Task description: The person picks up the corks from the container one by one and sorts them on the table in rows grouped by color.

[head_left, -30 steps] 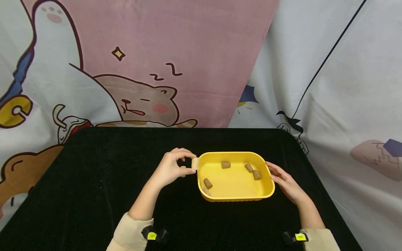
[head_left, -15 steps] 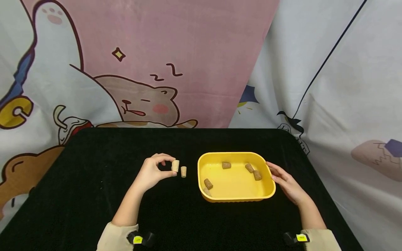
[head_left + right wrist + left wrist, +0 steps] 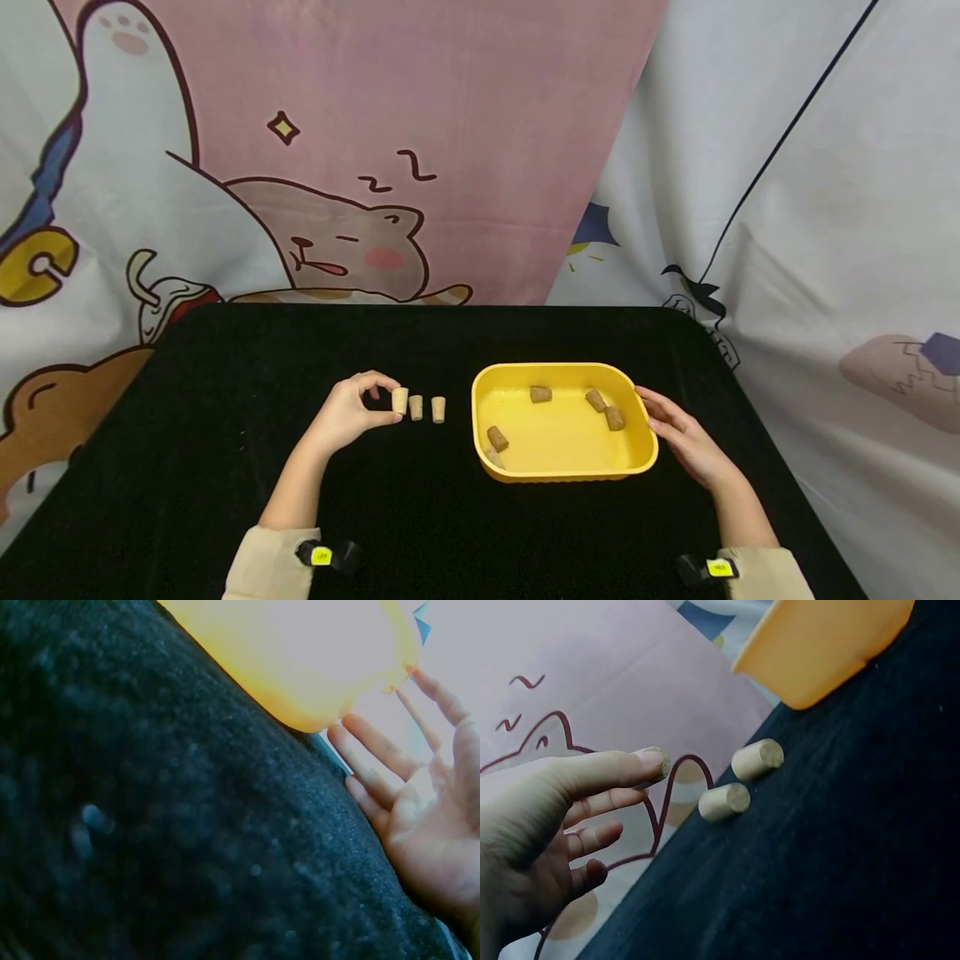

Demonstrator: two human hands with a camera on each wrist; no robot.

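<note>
Left hand (image 3: 348, 414): pinches the held cork (image 3: 400, 402) between thumb and fingertips (its contact with the black table (image 3: 570, 533) cannot be told).
Table corks (image 3: 438, 410): two in line, the first just beside the held cork, at its 3 o'clock.
Tub (image 3: 558, 446): yellow, near the table corks, at their 3 o'clock.
Tub corks (image 3: 540, 395): five; one at 11 o'clock, two between 2 and 3, two at 8.
Right hand (image 3: 686, 438): fingers spread, touching the tub's 3 o'clock end.
</note>
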